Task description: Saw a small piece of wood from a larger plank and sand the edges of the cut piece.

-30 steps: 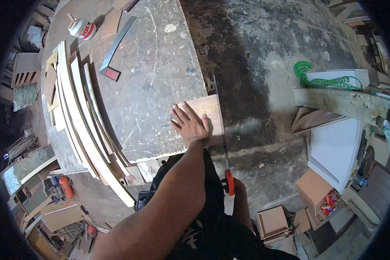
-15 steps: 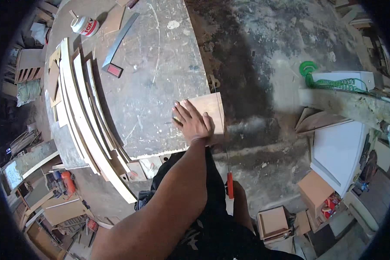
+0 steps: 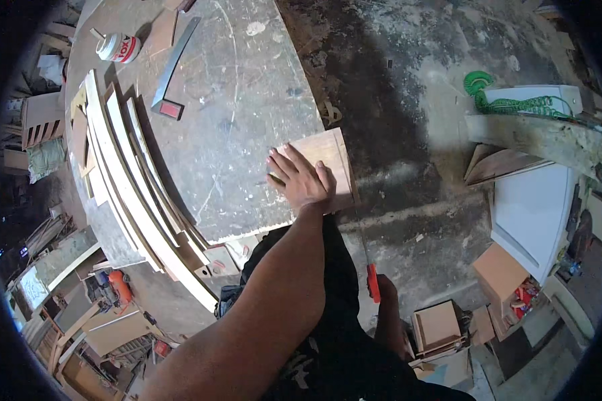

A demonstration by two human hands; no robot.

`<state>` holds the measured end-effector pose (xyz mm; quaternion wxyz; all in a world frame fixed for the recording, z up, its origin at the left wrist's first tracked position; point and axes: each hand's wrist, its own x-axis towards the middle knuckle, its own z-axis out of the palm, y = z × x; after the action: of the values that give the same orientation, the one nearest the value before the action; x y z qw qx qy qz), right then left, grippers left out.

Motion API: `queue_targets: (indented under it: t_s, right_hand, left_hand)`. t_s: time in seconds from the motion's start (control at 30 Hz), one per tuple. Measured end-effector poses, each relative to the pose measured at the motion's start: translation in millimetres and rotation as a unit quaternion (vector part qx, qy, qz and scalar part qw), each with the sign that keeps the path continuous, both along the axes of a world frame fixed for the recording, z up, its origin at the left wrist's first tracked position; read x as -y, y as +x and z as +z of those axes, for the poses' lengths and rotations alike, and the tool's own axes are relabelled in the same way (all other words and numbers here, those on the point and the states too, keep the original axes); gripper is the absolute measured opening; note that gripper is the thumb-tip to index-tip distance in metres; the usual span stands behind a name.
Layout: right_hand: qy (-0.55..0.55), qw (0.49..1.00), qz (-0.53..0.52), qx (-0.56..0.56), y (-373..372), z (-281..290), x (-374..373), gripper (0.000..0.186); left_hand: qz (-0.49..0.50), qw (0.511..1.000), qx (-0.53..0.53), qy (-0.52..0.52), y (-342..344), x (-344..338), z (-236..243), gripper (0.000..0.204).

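Observation:
My left hand (image 3: 304, 180) lies flat with fingers spread on a light brown wooden board (image 3: 341, 164), pressing it to the worktable. The board's right side sticks out past the table edge, and a thin line runs along it close to that side. Low at the right, my right hand (image 3: 387, 289) is wrapped round the orange-red handle (image 3: 374, 284) of a handsaw. Its narrow blade (image 3: 364, 246) points away from me toward the board's near right corner; whether the tip touches the wood I cannot tell.
Long curved wood strips (image 3: 124, 167) lie along the left of the worktable (image 3: 247, 87). Farther back are a try square (image 3: 170, 80) and a white tub (image 3: 119, 48). At right stand a white panel (image 3: 532, 214), a green coiled hose (image 3: 522, 105) and a cardboard box (image 3: 498, 271).
The saw and my right hand have drawn back toward me, so the blade no longer runs along the board's full right side. My left hand stays on the board. The view has shifted slightly.

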<state>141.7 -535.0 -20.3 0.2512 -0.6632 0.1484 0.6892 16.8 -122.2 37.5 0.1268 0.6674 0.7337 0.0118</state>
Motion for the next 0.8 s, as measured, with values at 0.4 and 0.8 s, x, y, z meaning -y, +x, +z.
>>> queue_targets:
  t_s: [0.4, 0.8]
  right_hand:
    - [0.098, 0.987, -0.121, -0.039, 2.1, -37.6, 8.1, 0.044]
    - [0.501, 0.801, -0.193, -0.267, 31.3, -86.7, 19.0, 0.030]
  left_hand:
    - [-0.021, 0.999, 0.026, -0.008, 19.9, 3.7, 4.6, 0.084]
    - [-0.038, 0.998, 0.055, -0.017, 44.8, 7.3, 10.2, 0.081]
